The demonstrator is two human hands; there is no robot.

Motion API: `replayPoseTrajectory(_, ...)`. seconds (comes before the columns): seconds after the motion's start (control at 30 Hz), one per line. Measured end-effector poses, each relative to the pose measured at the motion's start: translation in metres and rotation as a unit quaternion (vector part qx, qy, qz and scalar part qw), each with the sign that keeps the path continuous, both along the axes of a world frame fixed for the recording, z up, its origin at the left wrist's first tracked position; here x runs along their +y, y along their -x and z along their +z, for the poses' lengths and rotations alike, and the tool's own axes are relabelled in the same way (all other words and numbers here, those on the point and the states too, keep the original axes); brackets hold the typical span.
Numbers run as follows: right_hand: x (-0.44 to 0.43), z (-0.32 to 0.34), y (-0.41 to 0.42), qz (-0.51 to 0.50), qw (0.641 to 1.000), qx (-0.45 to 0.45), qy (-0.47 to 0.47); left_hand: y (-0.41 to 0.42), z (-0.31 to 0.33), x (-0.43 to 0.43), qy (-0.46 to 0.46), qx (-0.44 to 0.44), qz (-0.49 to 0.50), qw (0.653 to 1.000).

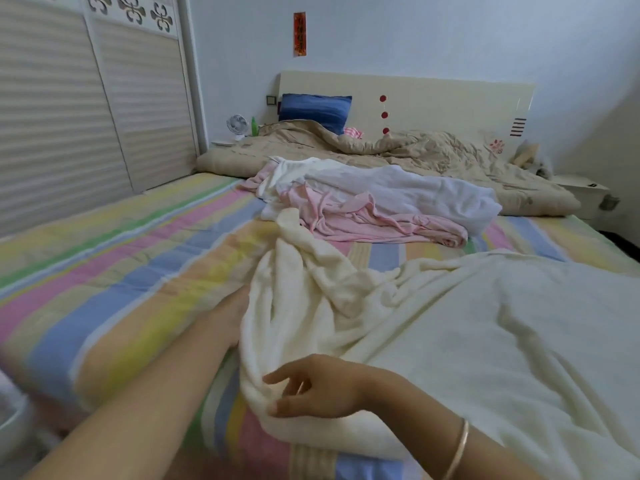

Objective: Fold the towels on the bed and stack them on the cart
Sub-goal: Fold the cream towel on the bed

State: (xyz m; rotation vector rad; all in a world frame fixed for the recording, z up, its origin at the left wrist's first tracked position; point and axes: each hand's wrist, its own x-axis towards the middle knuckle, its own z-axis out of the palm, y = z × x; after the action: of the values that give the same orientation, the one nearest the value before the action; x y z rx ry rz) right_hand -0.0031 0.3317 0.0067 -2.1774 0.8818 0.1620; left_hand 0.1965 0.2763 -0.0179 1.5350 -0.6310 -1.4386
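A large cream towel [485, 323] lies rumpled across the near right part of the striped bed [121, 271]. My left hand [230, 313] reaches under the towel's bunched left edge, its fingers hidden in the cloth. My right hand [311, 389] rests on the towel's near fold, thumb and fingers loosely spread and touching the fabric. Farther back lie a pink towel [374, 220] and a white towel [415, 188] in a loose heap.
A beige quilt [381, 150] and a blue pillow [313, 109] lie by the headboard. A wardrobe with slatted doors [86, 116] stands at the left. A small fan [237, 125] and a green bottle [254, 126] stand beside the bed. A white rim [10, 410] shows at the lower left.
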Motion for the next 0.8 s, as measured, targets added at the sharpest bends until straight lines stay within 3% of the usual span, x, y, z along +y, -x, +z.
replayPoseTrajectory(0.17, -0.06, 0.0, -0.016, -0.179, 0.976, -0.118, 0.05, -0.016, -0.016, -0.024, 0.008, 0.014, 0.089, 0.996)
replayPoseTrajectory(0.4, -0.195, -0.016, -0.083, -0.298, 0.933, -0.058, 0.193, -0.064, -0.035, -0.098, 0.016, -0.015, 0.136, 0.991)
replayPoseTrajectory(0.6, -0.293, -0.045, -0.13, -0.404, 0.897, -0.044, 0.173, -0.087, -0.04, -0.171, 0.054, -0.053, 0.081, 0.994)
replayPoseTrajectory(0.8, -0.334, -0.061, -0.141, -0.375, 0.902, 0.06, 0.207, -0.085, -0.047, -0.213, 0.052, -0.121, -0.069, 0.989)
